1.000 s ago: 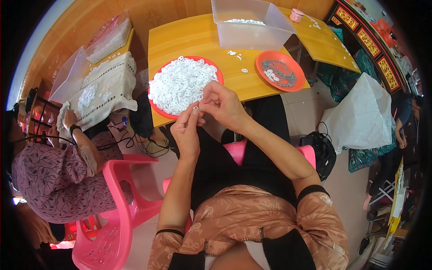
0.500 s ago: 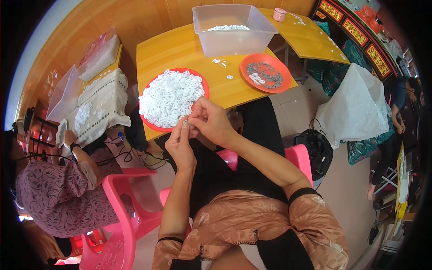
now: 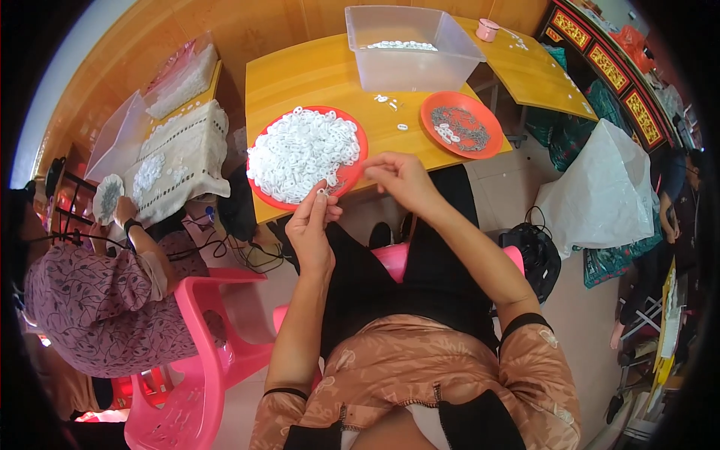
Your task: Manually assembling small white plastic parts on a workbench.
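Note:
My left hand [image 3: 311, 232] is closed in a pinch, thumb against fingers, on a small white oval piece [image 3: 322, 192] at the near rim of a red plate [image 3: 363, 142]. White oval pieces with holes [image 3: 300, 150] are heaped on that plate, and thin metal pins [image 3: 346, 175] show at its near right side. My right hand [image 3: 409, 184] hovers just right of the plate, its fingers bent and apart, with nothing visible in them. Farther right, an orange-red plate [image 3: 487, 124] holds thin grey metal pins [image 3: 472, 135] and several white pieces [image 3: 447, 133].
A clear plastic bin [image 3: 412, 71] with white pieces stands at the back of the yellow table [image 3: 300, 79]. Loose white pieces [image 3: 386, 100] lie before it. At left, another person [image 3: 105, 307] works beside a pink chair [image 3: 217, 360]. A white sack [image 3: 600, 195] and black bag [image 3: 536, 255] are at right.
My right hand has parted from my left and moved right. My left hand keeps its pinch near the red plate. The whole view has shifted slightly.

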A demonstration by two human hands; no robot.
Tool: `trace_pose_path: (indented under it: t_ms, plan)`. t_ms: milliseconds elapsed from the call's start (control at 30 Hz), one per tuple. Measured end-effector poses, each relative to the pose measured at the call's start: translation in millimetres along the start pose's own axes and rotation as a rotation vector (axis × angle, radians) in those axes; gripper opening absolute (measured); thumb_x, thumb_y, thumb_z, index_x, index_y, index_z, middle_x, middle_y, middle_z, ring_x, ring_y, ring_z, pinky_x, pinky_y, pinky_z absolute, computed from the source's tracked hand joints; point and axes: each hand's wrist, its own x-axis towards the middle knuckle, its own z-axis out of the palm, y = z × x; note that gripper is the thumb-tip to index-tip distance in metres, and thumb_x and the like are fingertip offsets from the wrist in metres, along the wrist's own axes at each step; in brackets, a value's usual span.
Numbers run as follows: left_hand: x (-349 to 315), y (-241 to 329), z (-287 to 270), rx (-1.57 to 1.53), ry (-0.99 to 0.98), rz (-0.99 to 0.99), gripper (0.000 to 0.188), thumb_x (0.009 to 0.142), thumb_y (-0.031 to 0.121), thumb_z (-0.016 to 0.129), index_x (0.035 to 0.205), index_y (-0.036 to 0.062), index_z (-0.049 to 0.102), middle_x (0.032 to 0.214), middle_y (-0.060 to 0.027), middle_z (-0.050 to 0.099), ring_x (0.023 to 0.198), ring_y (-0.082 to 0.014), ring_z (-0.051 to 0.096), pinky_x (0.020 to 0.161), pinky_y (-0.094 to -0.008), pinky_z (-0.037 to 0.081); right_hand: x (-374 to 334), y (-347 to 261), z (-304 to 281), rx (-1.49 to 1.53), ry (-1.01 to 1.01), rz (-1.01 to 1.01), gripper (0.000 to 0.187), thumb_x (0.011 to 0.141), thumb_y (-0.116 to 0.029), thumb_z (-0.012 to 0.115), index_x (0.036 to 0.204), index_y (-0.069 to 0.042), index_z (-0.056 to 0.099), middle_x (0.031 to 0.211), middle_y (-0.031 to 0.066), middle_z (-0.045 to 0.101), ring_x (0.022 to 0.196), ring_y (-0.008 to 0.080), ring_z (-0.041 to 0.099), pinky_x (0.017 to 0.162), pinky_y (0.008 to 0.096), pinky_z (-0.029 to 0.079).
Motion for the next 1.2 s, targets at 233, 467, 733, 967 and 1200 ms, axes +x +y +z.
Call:
trace_pose_path:
  t_ms: [233,467,733,967,1200]
  plan:
    - [-1.8,0.2,-0.6,0.012,-0.006,-0.037,0.025,0.089,0.01,0.054,0.11,-0.002,0.059,0.086,-0.0077,0.065,0.065,-0.0081,0.056,0.059,-0.0193,0.044,52.7,26.8,-76.9,-0.826,0.403,-0.301,0.014,0.078,-0.009,0.058,0.085,0.001,0.065,0.074,0.0184,0.063,0.069,0.0297,0.062,0.063,0.0373,0.049]
    - [-0.7,-0.6,0.6,0.006,-0.007,-0.058,0.025,0.088,0.01,0.054,0.11,-0.0014,0.059,0.086,-0.0081,0.065,0.063,-0.0078,0.056,0.057,-0.0182,0.042,92.9,46.0,-91.4,-1.232,0.297,-0.249,0.013,0.076,-0.012,0.058,0.074,-0.001,0.064,0.077,0.0205,0.062,0.075,0.0377,0.062,0.067,0.045,0.05]
    - [-0.6,-0.1,-1.0,-0.006,-0.027,-0.063,0.025,0.088,0.011,0.055,0.11,-0.0013,0.059,0.086,-0.0077,0.065,0.062,-0.0074,0.056,0.056,-0.0179,0.042,104.1,38.8,-75.7,-1.293,0.275,-0.119,0.009,0.072,-0.008,0.061,0.076,-0.001,0.065,0.076,0.0213,0.062,0.076,0.0385,0.061,0.067,0.0451,0.05]
    - [-7.9,0.8,2.9,-0.007,-0.041,-0.078,0.025,0.088,0.012,0.056,0.11,-0.0013,0.059,0.085,-0.0078,0.065,0.062,-0.0073,0.055,0.056,-0.0178,0.041,76.0,31.1,-68.9,-0.635,0.087,0.084,0.022,0.072,-0.009,0.065,0.09,0.004,0.064,0.077,0.0156,0.064,0.071,0.0227,0.064,0.063,0.0328,0.052]
    - [-24.6,6.8,17.2,0.032,-0.126,-0.09,0.025,0.087,0.011,0.057,0.108,-0.0015,0.06,0.083,-0.008,0.066,0.06,-0.0078,0.055,0.056,-0.0186,0.041,-20.6,-25.6,-16.3,0.502,-0.104,0.274,0.022,0.082,-0.009,0.065,0.102,0.001,0.062,0.08,0.0029,0.063,0.066,0.0081,0.059,0.061,0.0206,0.051]
